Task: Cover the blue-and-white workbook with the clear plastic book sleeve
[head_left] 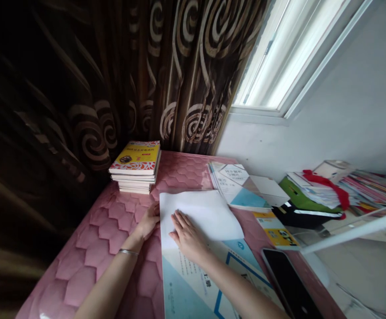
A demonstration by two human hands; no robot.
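A sheet of white paper (209,212) lies over the upper part of a large blue-and-white printed book cover (188,283) on the pink quilted surface. My right hand (188,235) rests flat on the paper, fingers stretched out and together. At the paper's left edge is my left hand (149,221), its fingers curled against that edge; the fingertips are partly hidden there. A bracelet circles the left wrist. Beyond the paper, to the right, is a pile of blue-and-white books (239,186).
A stack of books with a yellow cover (136,155) stands at the back left, by a dark curtain (179,88). On the right lie a black phone (289,283) and a yellow booklet (275,230). Past them, papers and a green folder (307,195) crowd a shelf.
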